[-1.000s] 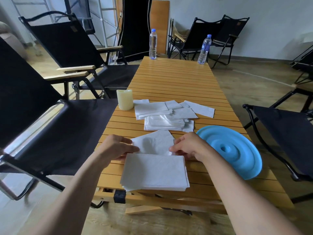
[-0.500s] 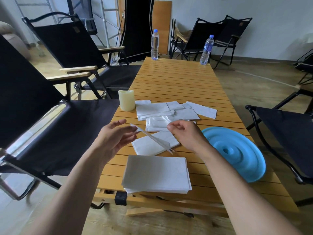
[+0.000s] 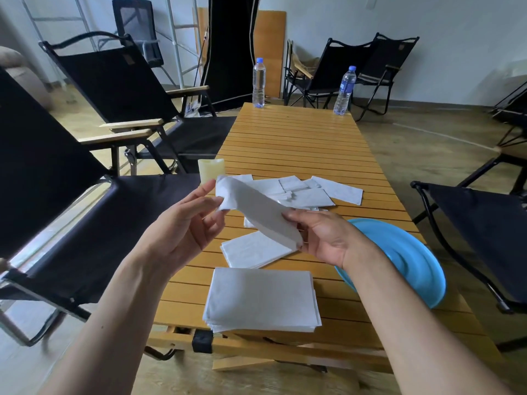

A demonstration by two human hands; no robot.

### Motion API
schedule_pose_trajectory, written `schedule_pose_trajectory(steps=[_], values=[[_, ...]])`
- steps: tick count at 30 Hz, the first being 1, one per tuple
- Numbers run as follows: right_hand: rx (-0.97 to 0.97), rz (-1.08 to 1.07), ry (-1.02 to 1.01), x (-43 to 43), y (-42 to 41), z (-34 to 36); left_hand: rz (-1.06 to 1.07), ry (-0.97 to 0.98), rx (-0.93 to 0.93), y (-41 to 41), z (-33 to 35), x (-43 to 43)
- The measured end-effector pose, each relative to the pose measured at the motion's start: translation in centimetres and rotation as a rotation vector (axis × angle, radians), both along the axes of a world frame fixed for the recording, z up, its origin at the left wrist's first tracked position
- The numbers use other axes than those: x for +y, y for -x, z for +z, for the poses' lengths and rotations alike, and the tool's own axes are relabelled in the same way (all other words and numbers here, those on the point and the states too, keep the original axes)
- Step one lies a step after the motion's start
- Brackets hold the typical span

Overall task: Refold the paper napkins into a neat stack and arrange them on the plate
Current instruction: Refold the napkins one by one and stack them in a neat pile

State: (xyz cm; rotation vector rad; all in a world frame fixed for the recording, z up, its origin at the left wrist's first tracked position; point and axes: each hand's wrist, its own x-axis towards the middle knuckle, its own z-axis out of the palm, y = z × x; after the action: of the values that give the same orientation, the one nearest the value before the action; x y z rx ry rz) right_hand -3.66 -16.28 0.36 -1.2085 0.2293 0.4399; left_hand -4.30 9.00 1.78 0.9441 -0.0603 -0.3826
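I hold one white paper napkin (image 3: 256,212) in the air above the table. My left hand (image 3: 185,223) pinches its far left end and my right hand (image 3: 322,238) grips its near right end. Below it another napkin (image 3: 251,250) lies flat on the slats. A neat stack of folded napkins (image 3: 261,299) sits at the table's near edge. Loose napkins (image 3: 302,192) are scattered further back. The blue plate (image 3: 405,258) lies at the table's right edge, partly behind my right wrist.
A cream candle (image 3: 210,170) stands at the wooden table's (image 3: 291,138) left edge. Two water bottles (image 3: 259,82) (image 3: 344,91) stand at the far end. Black folding chairs (image 3: 94,195) (image 3: 484,223) flank both sides.
Both hands have lifted a napkin off the table and raised it higher, spreading it between them. The other napkin stays flat below.
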Motion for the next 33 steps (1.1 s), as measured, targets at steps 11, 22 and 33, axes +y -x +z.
schedule_pose_trajectory(steps=[11, 22, 33], values=[[-0.066, 0.226, 0.314, -2.5, 2.0, 1.7, -0.096, -0.707, 0.109, 1.3, -0.3, 2.3], [0.013, 0.432, 0.816, -2.1, 3.2, 0.8, -0.337, -1.212, 0.177, 1.8, -2.0, 1.9], [-0.291, 0.188, 0.976, -2.3, 0.8, -1.1, 0.002, -1.256, -0.039, -0.1, -3.7, 2.3]])
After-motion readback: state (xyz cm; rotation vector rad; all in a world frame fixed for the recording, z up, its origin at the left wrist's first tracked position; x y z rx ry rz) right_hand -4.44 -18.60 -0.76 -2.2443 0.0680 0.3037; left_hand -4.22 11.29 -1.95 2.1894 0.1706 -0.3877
